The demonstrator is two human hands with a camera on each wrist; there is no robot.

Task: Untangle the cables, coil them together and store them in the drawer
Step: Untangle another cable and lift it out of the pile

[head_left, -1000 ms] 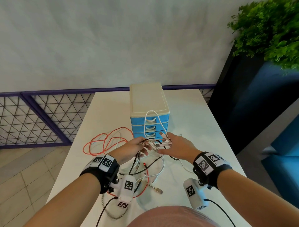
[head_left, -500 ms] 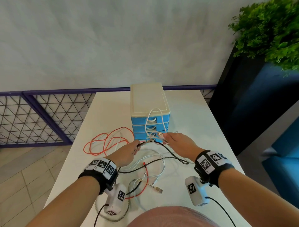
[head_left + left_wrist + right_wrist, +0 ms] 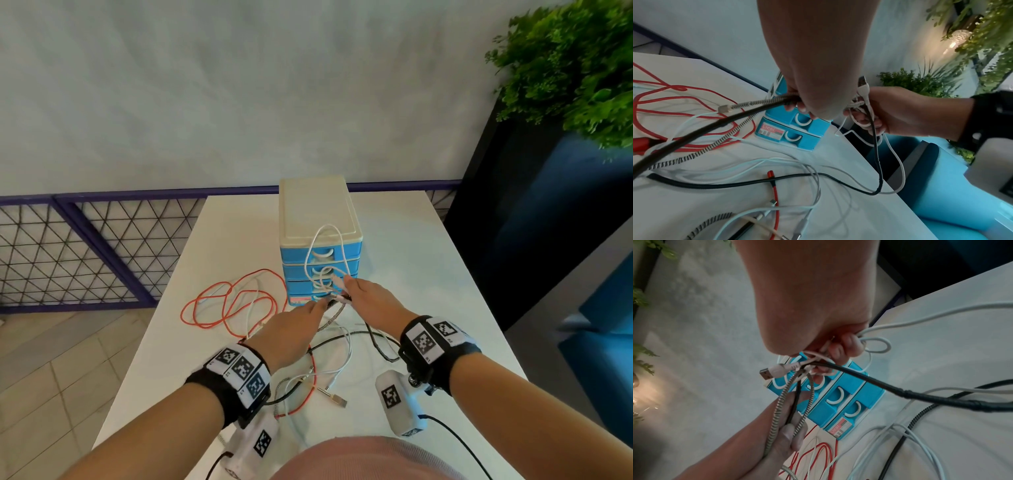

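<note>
**Both hands grip a cable bundle in front of the drawer unit**

At the centre of the head view, the left hand (image 3: pixel 291 329) and the right hand (image 3: pixel 371 301) meet just in front of the blue drawer unit (image 3: pixel 320 246), which stands on the white table (image 3: pixel 428 274). The left hand's fingers curl round a black cable (image 3: pixel 715 125) and a striped braided cable (image 3: pixel 781 402), gripping both. The right hand clenches round a white cable (image 3: pixel 325 253) whose loop rises in front of the upper drawers; its USB plug (image 3: pixel 766 374) sticks out of the fist at the middle left of the right wrist view. The black and braided cables run between the two fists.

All four drawers look closed. A red cable (image 3: pixel 226 305) lies in loose loops on the table at centre left, left of the drawer unit. More white, black and red strands sprawl over the tabletop below the hands. A green plant (image 3: pixel 568 65) fills the upper right corner.
</note>
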